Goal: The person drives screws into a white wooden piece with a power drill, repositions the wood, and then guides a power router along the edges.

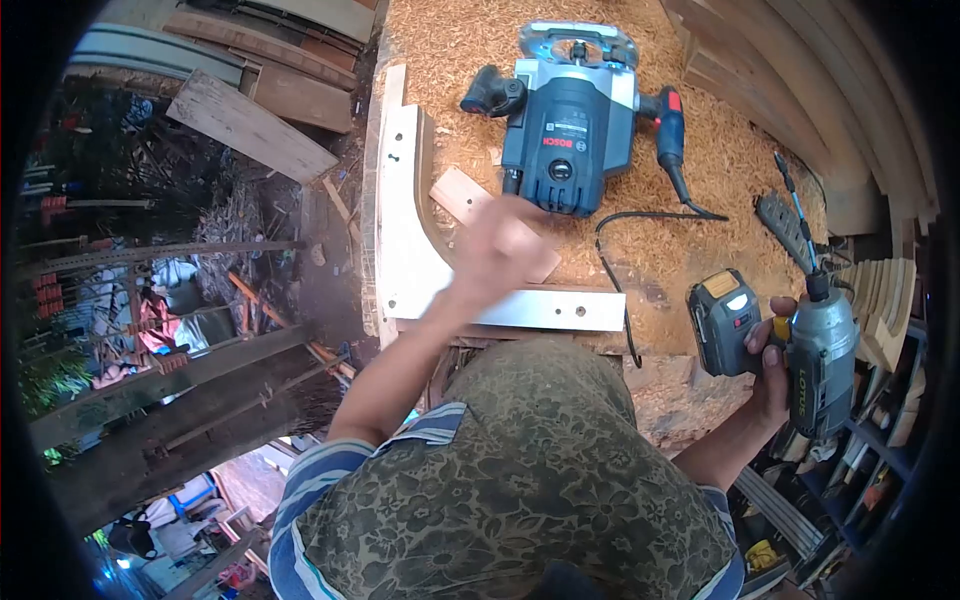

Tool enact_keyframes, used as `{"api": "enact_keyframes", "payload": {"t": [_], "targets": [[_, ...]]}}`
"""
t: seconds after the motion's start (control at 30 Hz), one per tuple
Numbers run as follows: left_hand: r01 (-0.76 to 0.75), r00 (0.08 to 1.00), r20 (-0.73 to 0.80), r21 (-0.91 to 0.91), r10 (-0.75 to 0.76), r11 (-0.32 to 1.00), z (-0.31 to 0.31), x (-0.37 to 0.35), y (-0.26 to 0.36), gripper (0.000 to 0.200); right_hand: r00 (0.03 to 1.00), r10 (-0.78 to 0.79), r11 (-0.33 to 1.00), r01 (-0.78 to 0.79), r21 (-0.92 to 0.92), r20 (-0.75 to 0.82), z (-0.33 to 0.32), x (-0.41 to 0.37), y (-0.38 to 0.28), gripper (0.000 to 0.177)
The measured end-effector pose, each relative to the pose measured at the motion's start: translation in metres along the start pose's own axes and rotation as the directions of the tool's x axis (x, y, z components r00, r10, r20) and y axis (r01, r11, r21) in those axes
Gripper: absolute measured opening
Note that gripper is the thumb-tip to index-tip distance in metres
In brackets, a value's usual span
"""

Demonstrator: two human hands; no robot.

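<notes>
My left hand (500,250) is smeared by motion over a short wooden strip (464,196) with a hole in it. I cannot make out whether its fingers grip the strip or only pass above it. Under and around that wrist lies a pale L-shaped board (402,215) with a curved inner corner and several screw holes. On the right, my right hand (770,370) is wrapped around the handle of a cordless impact driver (822,370). The driver's battery (724,322) points left and its long bit upward.
A blue corded router (570,130) lies on the sawdust-covered bench (660,240), just beyond my left hand. Its black cord (640,213) loops toward the bench's near edge. Curved wooden pieces (790,80) are stacked at the right, and loose planks (255,125) lie off to the left.
</notes>
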State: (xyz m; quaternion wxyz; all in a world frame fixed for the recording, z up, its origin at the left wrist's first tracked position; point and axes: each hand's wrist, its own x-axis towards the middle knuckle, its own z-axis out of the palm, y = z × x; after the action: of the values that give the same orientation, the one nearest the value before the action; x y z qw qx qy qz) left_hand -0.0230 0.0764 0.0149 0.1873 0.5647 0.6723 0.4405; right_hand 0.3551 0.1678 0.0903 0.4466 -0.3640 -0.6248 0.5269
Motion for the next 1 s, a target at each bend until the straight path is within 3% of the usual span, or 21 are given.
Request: {"api": "enact_keyframes", "payload": {"t": [0.03,0.07,0.1,0.17,0.2,0.27,0.3,0.33,0.4,0.53,0.57,0.73,0.87,1.0], "targets": [[0.119,0.960,-0.266,0.104,-0.088,0.987,-0.016,0.000,-0.029,0.040,0.999,0.004,1.000,-0.004,-0.010,0.042,0.001,0.005,-0.006,0.071],[0.234,0.911,-0.366,0.085,-0.188,0.968,-0.048,0.006,-0.035,0.043,0.996,0.001,1.000,0.001,-0.021,0.088,0.003,0.008,-0.017,0.071],[0.251,0.867,-0.488,0.246,-0.104,0.936,-0.074,0.008,-0.064,0.052,0.994,-0.012,0.999,0.016,-0.032,0.113,0.007,0.012,-0.022,0.071],[0.396,0.820,-0.559,0.403,-0.121,0.825,-0.108,0.008,-0.116,0.056,0.987,-0.071,0.996,0.079,-0.049,0.147,0.018,0.022,-0.032,0.070],[0.422,0.790,-0.598,0.373,-0.134,0.826,-0.118,0.011,-0.114,0.056,0.977,-0.092,0.993,0.105,-0.060,0.191,0.024,0.025,-0.040,0.070],[0.475,0.873,-0.152,0.041,-0.464,0.879,-0.141,0.018,-0.106,0.056,0.978,-0.110,0.990,0.123,-0.069,0.175,0.039,0.031,-0.054,0.070],[0.438,0.891,-0.165,0.066,-0.423,0.897,-0.136,0.017,-0.115,0.052,0.984,-0.063,0.992,0.080,-0.097,0.169,0.044,0.034,-0.060,0.071],[0.464,0.865,-0.190,-0.055,-0.465,0.884,-0.133,0.014,-0.122,0.054,0.988,-0.077,0.985,0.096,-0.142,0.136,0.063,0.035,-0.076,0.071],[0.438,0.887,-0.140,-0.051,-0.441,0.897,-0.131,0.011,-0.140,0.056,0.972,-0.126,0.978,0.155,-0.141,0.197,0.071,0.045,-0.079,0.071],[0.434,0.859,-0.261,-0.089,-0.441,0.897,-0.120,0.004,-0.150,0.063,0.957,-0.032,0.974,0.095,-0.208,0.288,0.108,0.068,-0.103,0.071],[0.446,0.863,-0.223,-0.081,-0.453,0.891,-0.117,0.005,-0.160,0.067,0.965,-0.034,0.969,0.095,-0.228,0.260,0.130,0.075,-0.106,0.063],[0.513,0.838,-0.181,-0.057,-0.515,0.856,-0.121,0.002,-0.146,0.069,0.898,0.118,0.922,0.060,-0.382,0.424,0.201,0.118,-0.124,0.063],[0.541,0.825,-0.149,-0.070,-0.545,0.838,-0.125,-0.001,-0.141,0.070,0.805,0.356,0.839,-0.051,-0.542,0.474,0.299,0.135,-0.134,0.055],[0.536,0.829,-0.135,-0.087,-0.543,0.840,-0.129,-0.003,-0.138,0.069,0.634,0.518,0.807,-0.139,-0.574,0.575,0.360,0.156,-0.124,0.056]]}}
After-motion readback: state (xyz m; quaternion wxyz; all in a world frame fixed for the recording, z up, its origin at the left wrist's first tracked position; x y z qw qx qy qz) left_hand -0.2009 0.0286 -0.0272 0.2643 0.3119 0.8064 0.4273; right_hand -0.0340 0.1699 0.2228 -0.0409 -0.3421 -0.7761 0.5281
